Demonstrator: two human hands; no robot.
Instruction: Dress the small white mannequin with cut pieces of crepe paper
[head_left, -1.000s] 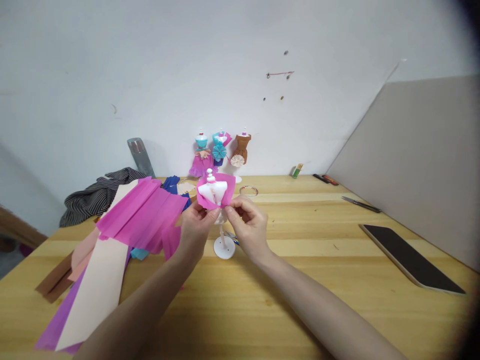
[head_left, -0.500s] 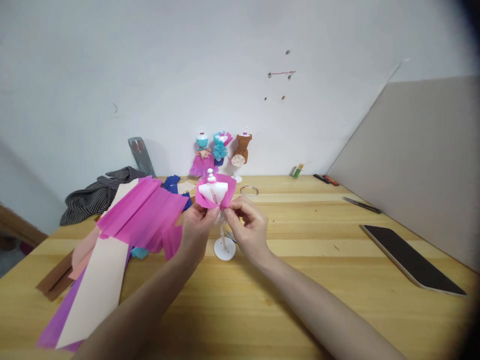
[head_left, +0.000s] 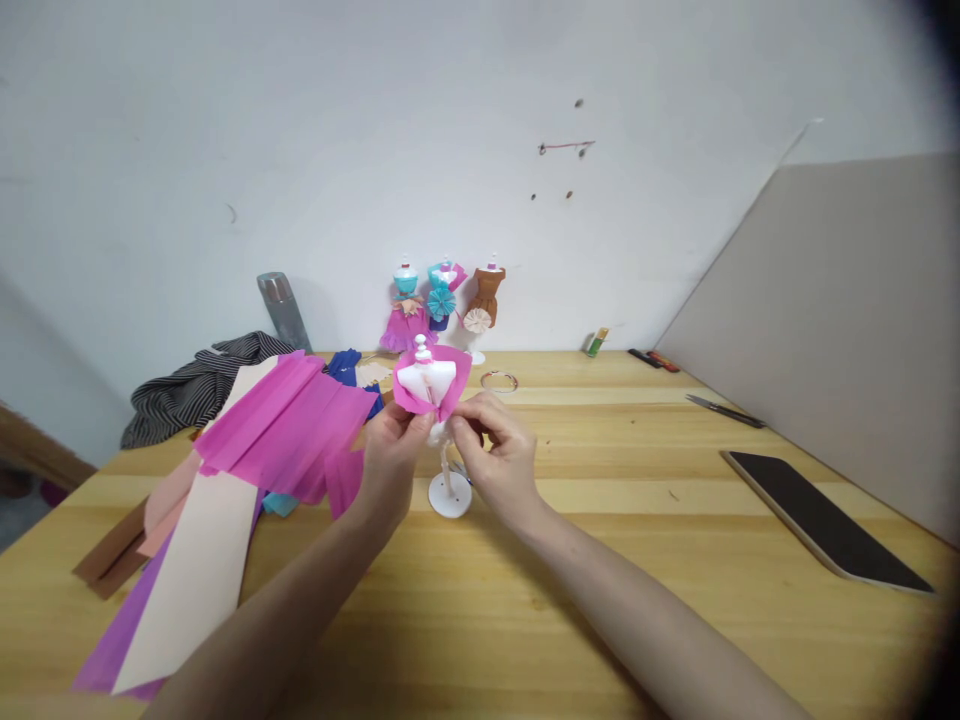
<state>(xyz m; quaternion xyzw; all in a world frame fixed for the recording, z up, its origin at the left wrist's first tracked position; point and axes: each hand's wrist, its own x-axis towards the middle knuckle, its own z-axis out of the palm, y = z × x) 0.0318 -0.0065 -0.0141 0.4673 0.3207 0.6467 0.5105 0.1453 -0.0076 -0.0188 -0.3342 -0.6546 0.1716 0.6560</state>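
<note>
A small white dress form (head_left: 426, 382) stands upright on a round white base (head_left: 450, 495) in the middle of the table. Pink crepe paper (head_left: 454, 370) wraps round its back and meets low at the front. My left hand (head_left: 390, 440) pinches the paper's left lower edge between thumb and fingers. On the other side, my right hand (head_left: 496, 440) pinches the right lower edge. Both thumbs are close together at the form's waist. Behind the stand, a pair of scissors (head_left: 460, 470) lies partly hidden by my right hand.
Several crepe paper sheets (head_left: 277, 430) are heaped at left, beside a striped cloth (head_left: 191, 395) and a grey bottle (head_left: 285, 312). Dressed forms (head_left: 441, 300) stand by the wall. A ring-shaped band (head_left: 499, 381), pens (head_left: 652, 360), a dark knife-like tool (head_left: 724, 410) and a black-topped board (head_left: 817, 515) lie rightward.
Both thumbs have drawn slightly apart at the waist, and more of the form shows between them. The pink paper's front edges have shifted a little. The rest stays in place.
</note>
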